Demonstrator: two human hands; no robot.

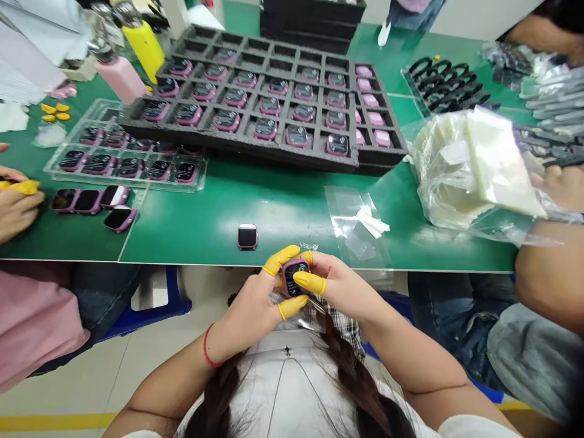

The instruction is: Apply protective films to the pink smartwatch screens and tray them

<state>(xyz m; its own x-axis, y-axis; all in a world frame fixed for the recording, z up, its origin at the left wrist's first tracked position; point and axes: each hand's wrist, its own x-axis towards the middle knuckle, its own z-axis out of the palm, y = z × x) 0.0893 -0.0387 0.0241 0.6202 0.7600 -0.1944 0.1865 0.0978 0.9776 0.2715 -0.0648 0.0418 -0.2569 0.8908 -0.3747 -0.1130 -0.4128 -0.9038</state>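
Observation:
Between my two hands, at the table's front edge, is a pink smartwatch case [289, 281] with a dark screen that bears white print. My left hand [255, 301], in yellow finger cots, grips the case from its left side. My right hand [340, 283] also wears yellow finger cots; its thumb presses on the screen and its other fingers are behind the case. Just beyond my hands, a second watch case [247, 236] lies on the green table [201, 213]. To the right are clear plastic film [340, 213] and a crumpled white strip [371, 222].
A black foam tray [237, 137] of watch cases spans the back, overlapping a clear tray [173, 182]. Several loose watch cases [88, 201] lie left. A bag of clear sleeves [474, 164] and black straps [447, 85] are right. Co-workers' hands [18, 210] show at both sides.

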